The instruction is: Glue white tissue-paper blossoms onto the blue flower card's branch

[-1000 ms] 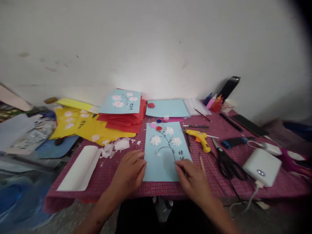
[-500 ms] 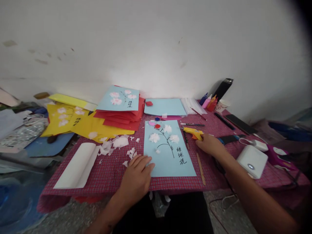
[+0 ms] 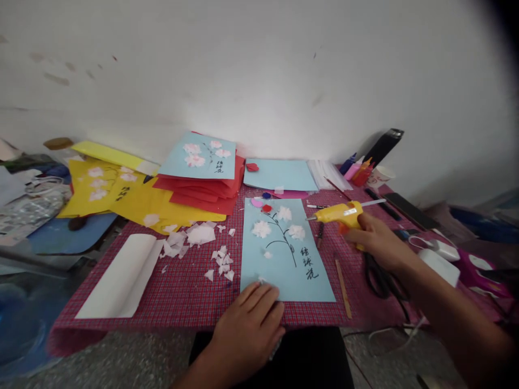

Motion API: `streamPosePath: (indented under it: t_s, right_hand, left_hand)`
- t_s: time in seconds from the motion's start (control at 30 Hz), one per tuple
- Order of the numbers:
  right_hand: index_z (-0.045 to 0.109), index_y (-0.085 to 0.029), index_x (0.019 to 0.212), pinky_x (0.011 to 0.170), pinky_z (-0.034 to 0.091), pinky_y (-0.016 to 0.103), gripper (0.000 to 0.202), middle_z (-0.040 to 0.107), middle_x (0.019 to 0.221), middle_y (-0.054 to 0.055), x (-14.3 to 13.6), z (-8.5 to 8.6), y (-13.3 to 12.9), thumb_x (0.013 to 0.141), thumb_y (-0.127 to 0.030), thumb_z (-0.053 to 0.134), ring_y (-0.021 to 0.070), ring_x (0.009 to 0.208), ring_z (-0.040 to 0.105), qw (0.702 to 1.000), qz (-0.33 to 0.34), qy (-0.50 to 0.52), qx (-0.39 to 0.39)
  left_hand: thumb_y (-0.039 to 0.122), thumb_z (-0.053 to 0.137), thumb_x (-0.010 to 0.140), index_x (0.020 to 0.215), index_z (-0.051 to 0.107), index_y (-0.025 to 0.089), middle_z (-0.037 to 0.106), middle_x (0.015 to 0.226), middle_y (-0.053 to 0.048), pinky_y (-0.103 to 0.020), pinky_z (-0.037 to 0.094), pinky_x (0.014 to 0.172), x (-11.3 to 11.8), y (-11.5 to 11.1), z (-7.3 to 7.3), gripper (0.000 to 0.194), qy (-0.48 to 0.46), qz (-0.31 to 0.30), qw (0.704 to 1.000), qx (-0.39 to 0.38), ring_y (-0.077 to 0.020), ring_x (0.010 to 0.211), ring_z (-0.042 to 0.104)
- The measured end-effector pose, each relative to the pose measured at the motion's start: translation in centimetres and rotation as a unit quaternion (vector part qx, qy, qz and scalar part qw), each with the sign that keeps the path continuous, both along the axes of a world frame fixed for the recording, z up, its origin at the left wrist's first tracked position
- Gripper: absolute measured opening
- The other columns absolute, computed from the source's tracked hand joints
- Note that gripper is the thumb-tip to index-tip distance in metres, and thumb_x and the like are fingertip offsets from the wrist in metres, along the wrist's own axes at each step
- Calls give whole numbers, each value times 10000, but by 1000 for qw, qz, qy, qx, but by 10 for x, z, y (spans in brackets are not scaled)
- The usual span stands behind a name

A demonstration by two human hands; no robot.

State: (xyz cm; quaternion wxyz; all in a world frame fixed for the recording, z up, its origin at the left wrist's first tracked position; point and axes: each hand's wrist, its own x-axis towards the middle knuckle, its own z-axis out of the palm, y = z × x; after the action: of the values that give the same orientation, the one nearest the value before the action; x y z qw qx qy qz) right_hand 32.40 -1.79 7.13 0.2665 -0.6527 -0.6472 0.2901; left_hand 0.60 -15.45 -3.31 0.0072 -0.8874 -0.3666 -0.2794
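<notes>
- Pale, smudged wall [image 3: 259,81] is seen behind a table [image 3: 182,305] that is covered with a red checked cloth.
- At the near middle, a light blue rectangular sheet of paper [image 3: 290,289] is laid flat. On it a black drawn stem [image 3: 292,251], three ruffled white paper flowers [image 3: 261,229] and black handwritten characters [image 3: 309,263] are seen.
- By the sheet's far left corner, small pink, red and dark blue round pieces [image 3: 257,202] are grouped.
- A yellow plastic glue gun [image 3: 336,214] with an orange trigger is grasped in the right hand [image 3: 375,237], just right of the sheet. Its nozzle is pointed left, toward the sheet's right edge, and a pale glue stick [image 3: 373,202] is seen protruding from its rear.
- The left hand [image 3: 249,324] is rested on the sheet's near left edge, fingers side by side; whether anything is held beneath them cannot be told.
- To the left of the sheet, torn white paper scraps [image 3: 200,233] are scattered, and a folded white paper [image 3: 117,281] is placed farther left.
- At the far left, yellow paper sheets [image 3: 138,202] are spread beside a stack of red paper [image 3: 203,197], which is topped by a light blue flower card [image 3: 174,165].
- On the right, a flat wooden stick [image 3: 343,289] is laid near the sheet; black-handled scissors [image 3: 385,278] are partly hidden under the right hand and forearm.
- At the far right, small squeeze bottles [image 3: 362,173] are stood beside a tilted black cylindrical flask [image 3: 385,147].
</notes>
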Motion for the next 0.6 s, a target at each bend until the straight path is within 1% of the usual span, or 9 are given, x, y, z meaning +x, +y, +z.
streamPosePath:
  t_s: [0.03,0.07,0.17,0.2,0.3,0.37,0.43,0.5,0.6]
  right_hand:
    - [561,-182,870,530,404,303,147,603,667,27,-11,4,1,859,-327,550,157,563,539,999,29,-18,-9]
    - [569,-185,884,538,409,305,185,623,704,34,-22,7,4,843,-365,589,168,587,557,998,40,-55,-3]
    - [560,-203,917,561,412,323,313,680,795,65,-51,5,14,790,-464,677,222,661,621,978,65,-193,32]
    - [549,-207,945,566,405,328,315,692,808,71,-60,2,17,803,-462,666,238,675,635,969,78,-231,43]
    - [515,-210,1030,564,370,331,256,710,809,72,-78,-4,22,853,-375,599,250,657,652,941,135,-303,64]
    - [516,-206,1027,552,341,330,230,711,788,73,-84,-7,23,853,-340,583,247,619,650,922,172,-337,76]
    - [529,-196,1022,542,315,328,231,711,770,79,-86,-9,26,843,-333,581,251,595,647,902,205,-367,96]
    - [543,-190,1020,535,300,324,235,714,761,83,-85,-12,31,836,-333,576,255,581,644,885,222,-392,118]
    - [555,-192,996,527,296,317,221,717,754,85,-82,-18,37,827,-332,560,251,565,638,873,229,-406,146]
  left_hand:
    - [372,618,972,1222,671,189,669,1356,-63,-442,476,1141,0,0,-2,315,-1,3,1000,6,-244,1258,615]
    - [377,622,969,1213,674,189,674,1350,-63,-433,470,1145,1,1,-5,313,-3,7,1000,12,-239,1256,616]
    - [401,631,961,1170,688,182,694,1315,-66,-405,431,1176,3,4,-11,308,-11,8,999,40,-229,1248,623]
    - [411,629,960,1153,693,179,701,1299,-65,-399,403,1199,3,5,-13,308,-17,8,998,53,-226,1238,629]
    - [416,609,976,1122,699,174,723,1239,-62,-408,302,1265,2,10,-16,297,-25,4,996,88,-214,1195,657]
    - [389,581,1005,1135,689,176,730,1216,-56,-423,287,1278,-1,12,-16,272,-8,-4,996,93,-196,1184,667]
    - [346,556,1029,1161,674,189,727,1225,-40,-415,319,1269,-3,14,-17,237,18,-15,996,88,-173,1196,666]
    - [288,553,1035,1182,664,206,720,1250,-16,-393,351,1257,-4,14,-19,201,36,-16,996,85,-153,1223,657]
    - [220,570,1026,1184,664,219,715,1267,3,-373,375,1250,-2,13,-24,184,35,-8,995,89,-144,1263,640]
